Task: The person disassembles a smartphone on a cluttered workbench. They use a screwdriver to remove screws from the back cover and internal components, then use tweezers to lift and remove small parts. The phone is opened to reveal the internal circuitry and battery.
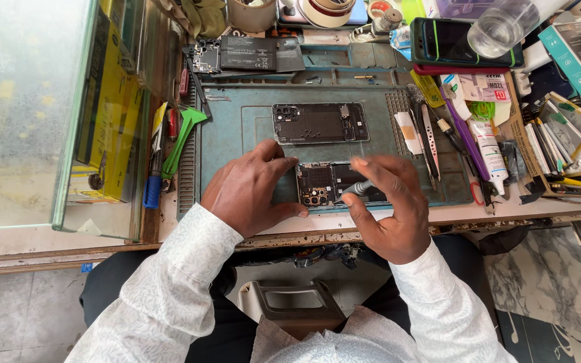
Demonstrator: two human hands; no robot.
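Note:
An opened phone body (322,183) with exposed circuit board and camera modules lies on the teal work mat (237,128) near the bench's front edge. My left hand (253,188) presses on its left end, fingers curled around the edge. My right hand (391,205) holds a small metal-tipped screwdriver (360,187) pointed down onto the phone's middle. A separated dark inner frame (320,123) lies flat on the mat just beyond the phone.
Another dismantled board and battery (247,54) rest at the mat's back. Tweezers (426,138), tubes (489,149) and pens crowd the right side. A green pry tool (181,138) and blue-handled tool (152,188) lie left. A glass case (35,114) stands at the left.

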